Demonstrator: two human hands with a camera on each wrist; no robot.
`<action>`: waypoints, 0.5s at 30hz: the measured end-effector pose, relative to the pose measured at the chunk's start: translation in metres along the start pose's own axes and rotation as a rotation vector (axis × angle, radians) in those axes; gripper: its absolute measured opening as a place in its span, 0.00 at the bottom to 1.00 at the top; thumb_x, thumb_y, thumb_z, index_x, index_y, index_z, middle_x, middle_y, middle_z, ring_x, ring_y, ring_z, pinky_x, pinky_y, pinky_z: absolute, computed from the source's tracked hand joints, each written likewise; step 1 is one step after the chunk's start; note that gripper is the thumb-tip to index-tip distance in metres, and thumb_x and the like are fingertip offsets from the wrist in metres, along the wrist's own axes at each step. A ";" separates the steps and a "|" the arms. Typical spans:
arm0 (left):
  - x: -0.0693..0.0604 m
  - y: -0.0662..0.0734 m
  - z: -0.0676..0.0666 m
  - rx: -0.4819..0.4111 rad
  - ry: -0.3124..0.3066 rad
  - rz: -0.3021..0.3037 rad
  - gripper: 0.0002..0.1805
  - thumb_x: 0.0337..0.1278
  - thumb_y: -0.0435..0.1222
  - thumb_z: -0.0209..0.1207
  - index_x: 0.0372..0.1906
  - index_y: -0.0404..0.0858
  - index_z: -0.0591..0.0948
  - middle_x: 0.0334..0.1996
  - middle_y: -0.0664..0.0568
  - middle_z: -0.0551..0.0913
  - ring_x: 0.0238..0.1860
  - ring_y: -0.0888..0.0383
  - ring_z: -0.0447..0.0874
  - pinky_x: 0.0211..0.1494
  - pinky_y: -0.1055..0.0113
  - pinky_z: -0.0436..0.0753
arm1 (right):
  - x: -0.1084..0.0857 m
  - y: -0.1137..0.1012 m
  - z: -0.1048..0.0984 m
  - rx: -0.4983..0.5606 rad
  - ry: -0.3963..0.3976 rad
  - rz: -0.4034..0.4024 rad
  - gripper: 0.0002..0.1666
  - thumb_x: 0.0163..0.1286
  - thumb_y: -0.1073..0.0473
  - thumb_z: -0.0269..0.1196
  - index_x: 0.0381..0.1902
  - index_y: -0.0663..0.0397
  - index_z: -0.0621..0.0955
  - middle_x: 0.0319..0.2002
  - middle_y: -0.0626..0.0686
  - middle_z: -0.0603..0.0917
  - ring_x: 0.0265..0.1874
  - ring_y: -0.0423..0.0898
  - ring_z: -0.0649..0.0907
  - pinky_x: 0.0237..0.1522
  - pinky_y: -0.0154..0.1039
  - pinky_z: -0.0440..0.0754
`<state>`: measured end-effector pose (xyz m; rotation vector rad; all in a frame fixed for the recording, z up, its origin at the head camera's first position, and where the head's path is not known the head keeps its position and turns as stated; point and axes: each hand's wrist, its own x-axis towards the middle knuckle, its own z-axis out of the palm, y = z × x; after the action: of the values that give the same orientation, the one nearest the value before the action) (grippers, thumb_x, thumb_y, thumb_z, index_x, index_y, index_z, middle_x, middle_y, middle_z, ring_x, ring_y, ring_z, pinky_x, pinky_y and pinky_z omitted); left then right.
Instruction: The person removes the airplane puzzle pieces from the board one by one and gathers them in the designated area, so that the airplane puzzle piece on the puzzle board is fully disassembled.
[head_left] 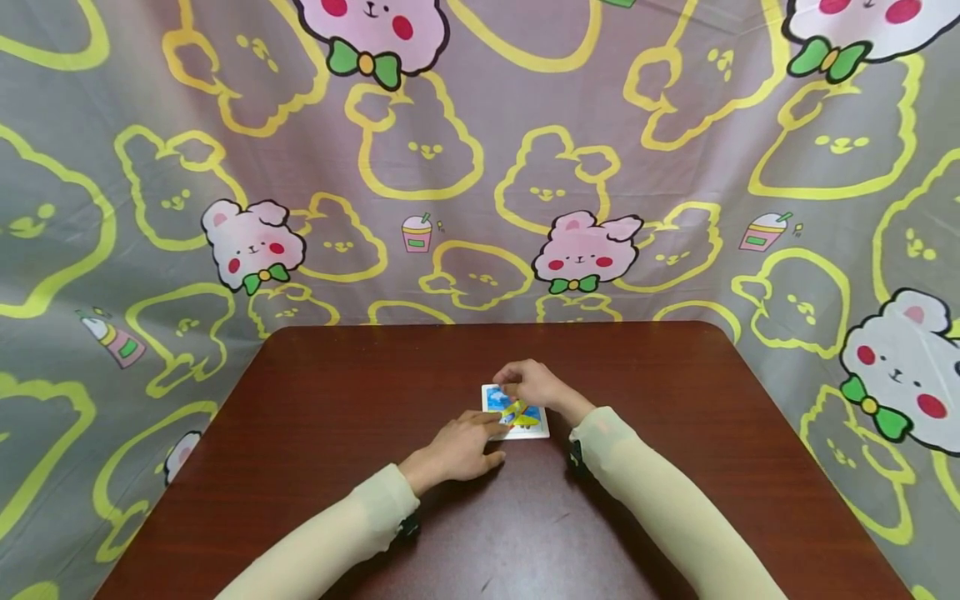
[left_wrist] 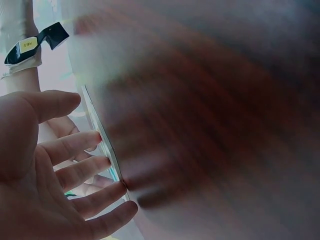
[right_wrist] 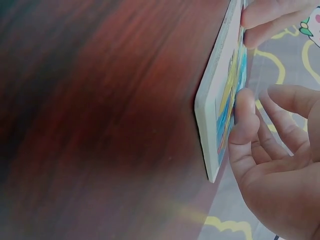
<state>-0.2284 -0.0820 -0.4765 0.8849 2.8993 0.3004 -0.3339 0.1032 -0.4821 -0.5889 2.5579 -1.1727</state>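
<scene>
A small flat board (head_left: 534, 433) with a white border lies on the brown table, showing a yellow aeroplane on a blue sky. My left hand (head_left: 463, 446) reaches it from the left with spread, nearly straight fingers, whose tips touch the board's edge (left_wrist: 114, 162) in the left wrist view. Over the far right part is my right hand (head_left: 536, 385). In the right wrist view, its bent fingers (right_wrist: 242, 145) come up against the picture side of the board (right_wrist: 202, 115), while its thumb stands apart. No separate object shows in either hand.
The brown table (head_left: 360, 375) has rounded far corners. A grey curtain (head_left: 465, 108) with yellow outlines and bear faces hangs behind it and along both sides. Both forearms wear pale sleeves (head_left: 667, 492), with a dark strapped device (left_wrist: 37, 45) at the wrist.
</scene>
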 end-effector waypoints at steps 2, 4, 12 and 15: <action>0.000 0.000 0.000 0.002 0.002 0.001 0.25 0.65 0.50 0.60 0.65 0.48 0.79 0.69 0.50 0.75 0.68 0.47 0.73 0.60 0.43 0.79 | 0.001 0.000 0.000 -0.003 0.001 -0.003 0.13 0.71 0.63 0.61 0.51 0.56 0.84 0.41 0.52 0.87 0.31 0.42 0.85 0.30 0.36 0.82; 0.000 0.000 0.000 -0.002 0.001 0.001 0.26 0.65 0.50 0.60 0.65 0.48 0.79 0.69 0.49 0.75 0.68 0.46 0.73 0.60 0.43 0.79 | 0.001 0.001 0.001 -0.007 -0.001 -0.004 0.13 0.71 0.64 0.61 0.51 0.56 0.84 0.42 0.53 0.87 0.31 0.42 0.85 0.30 0.36 0.82; 0.000 0.000 0.000 -0.016 -0.005 0.002 0.26 0.65 0.49 0.61 0.65 0.47 0.79 0.69 0.49 0.75 0.68 0.46 0.72 0.61 0.44 0.79 | 0.003 -0.001 0.001 -0.015 0.002 -0.004 0.12 0.72 0.64 0.61 0.50 0.54 0.85 0.43 0.53 0.88 0.30 0.42 0.86 0.29 0.35 0.82; 0.001 0.000 -0.001 -0.014 -0.003 0.005 0.26 0.64 0.49 0.61 0.65 0.47 0.79 0.69 0.49 0.75 0.68 0.46 0.72 0.61 0.45 0.79 | 0.004 -0.001 0.001 -0.018 0.000 -0.003 0.12 0.72 0.64 0.60 0.50 0.54 0.85 0.42 0.53 0.88 0.30 0.42 0.85 0.29 0.35 0.81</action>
<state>-0.2293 -0.0817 -0.4759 0.8904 2.8893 0.3186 -0.3363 0.1003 -0.4828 -0.5970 2.5713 -1.1519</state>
